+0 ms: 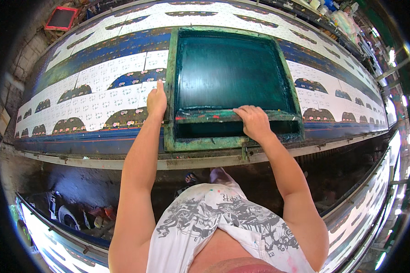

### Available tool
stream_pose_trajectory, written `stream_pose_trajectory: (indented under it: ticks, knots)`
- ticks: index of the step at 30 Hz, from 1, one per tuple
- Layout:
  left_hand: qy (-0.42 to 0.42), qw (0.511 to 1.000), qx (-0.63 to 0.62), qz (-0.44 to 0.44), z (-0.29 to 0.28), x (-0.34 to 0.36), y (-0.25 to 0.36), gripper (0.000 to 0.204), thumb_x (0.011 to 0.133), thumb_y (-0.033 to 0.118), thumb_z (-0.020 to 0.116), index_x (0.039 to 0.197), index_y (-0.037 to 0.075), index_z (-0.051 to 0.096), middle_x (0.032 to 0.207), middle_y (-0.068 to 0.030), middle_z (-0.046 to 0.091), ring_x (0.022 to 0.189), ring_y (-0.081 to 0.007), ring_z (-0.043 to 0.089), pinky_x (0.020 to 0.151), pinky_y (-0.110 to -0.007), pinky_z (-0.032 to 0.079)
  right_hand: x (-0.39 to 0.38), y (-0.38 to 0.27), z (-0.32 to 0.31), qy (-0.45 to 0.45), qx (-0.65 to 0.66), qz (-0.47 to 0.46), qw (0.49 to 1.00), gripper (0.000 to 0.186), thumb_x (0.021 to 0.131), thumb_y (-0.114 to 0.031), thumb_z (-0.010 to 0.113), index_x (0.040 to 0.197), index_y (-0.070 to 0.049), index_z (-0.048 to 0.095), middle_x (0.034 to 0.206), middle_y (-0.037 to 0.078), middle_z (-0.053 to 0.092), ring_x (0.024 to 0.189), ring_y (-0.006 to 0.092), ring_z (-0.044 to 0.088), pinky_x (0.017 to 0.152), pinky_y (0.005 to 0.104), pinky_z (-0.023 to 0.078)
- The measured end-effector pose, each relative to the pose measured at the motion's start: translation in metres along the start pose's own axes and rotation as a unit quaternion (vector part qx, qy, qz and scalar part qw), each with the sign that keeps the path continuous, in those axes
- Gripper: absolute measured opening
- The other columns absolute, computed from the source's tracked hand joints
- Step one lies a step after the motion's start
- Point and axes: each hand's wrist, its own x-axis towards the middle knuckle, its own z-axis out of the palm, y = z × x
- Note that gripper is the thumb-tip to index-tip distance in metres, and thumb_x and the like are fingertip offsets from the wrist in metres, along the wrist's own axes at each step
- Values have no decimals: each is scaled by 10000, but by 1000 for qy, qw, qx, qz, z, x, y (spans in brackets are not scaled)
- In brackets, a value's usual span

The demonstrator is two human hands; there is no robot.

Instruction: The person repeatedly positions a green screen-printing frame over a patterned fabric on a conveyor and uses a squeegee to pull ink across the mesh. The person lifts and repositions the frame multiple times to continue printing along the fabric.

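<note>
My left hand (156,101) grips the left side of a square screen frame (171,68), green and ink-stained, lying on a long printing table (77,144). My right hand (253,119) is closed on a long squeegee bar (200,115), streaked green with red flecks, which lies across the lower part of the screen, spanning its width. Dark teal ink (228,73) coats the mesh. Around the frame, white patterned sheets (86,66) with dark, flower-dotted arched shapes cover the table in rows.
A red-rimmed tray (61,18) sits beyond the table's far left. A metal rail (95,162) runs along the near edge. Behind me are more tables (364,195) with printed sheets and a wheel (68,217). Bags and containers (344,22) crowd the back right.
</note>
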Motion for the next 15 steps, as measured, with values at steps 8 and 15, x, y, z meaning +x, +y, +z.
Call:
stream_pose_trajectory:
  ticks: [8,15]
  knots:
    - [46,998,-42,-19,-4,-17,16,787,1107,645,445,1023,-86,726,1056,-323,738,1026,-476,684,937,-527,497,132,96,49,14,-32,6,999,375,852,-40,693,1198,-160,775,1059,106,754,1025,313,730,875,453,553]
    - [101,994,-43,-8,-1,-20,8,689,1142,563,470,999,-71,700,918,-240,703,880,-360,633,859,-481,490,237,179,88,23,-47,4,999,325,868,-81,684,1170,-169,768,1083,112,754,1058,318,744,890,476,575]
